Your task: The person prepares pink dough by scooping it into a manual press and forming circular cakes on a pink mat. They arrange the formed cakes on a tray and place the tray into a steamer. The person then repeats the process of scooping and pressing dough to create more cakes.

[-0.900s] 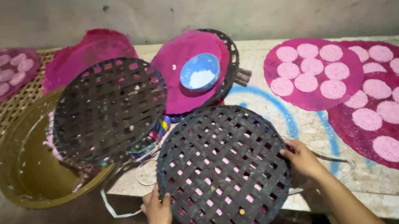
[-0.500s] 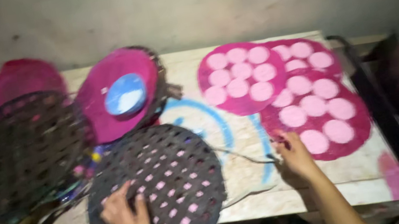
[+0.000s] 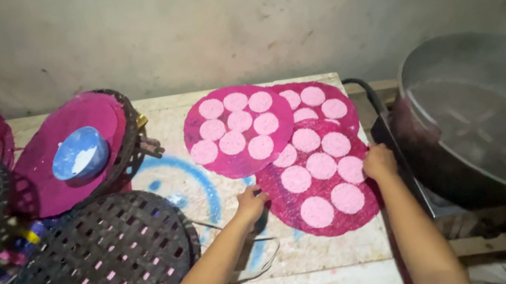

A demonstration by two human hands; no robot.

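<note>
A round magenta mat point(image 3: 322, 181) dotted with pale pink discs point(image 3: 321, 166) lies flat near the right end of the worktop point(image 3: 325, 265). The left hand point(image 3: 251, 204) pinches its left edge, grip closed on the rim; the right hand point(image 3: 379, 162) clasps the right edge the same way. A second magenta mat point(image 3: 238, 131) with discs overlaps its upper left part. Farther left sit a blue bowl point(image 3: 79, 154) on a plain magenta round, and a dark woven tray point(image 3: 99, 272). A big metal pan point(image 3: 490, 120) stands to the right.
</note>
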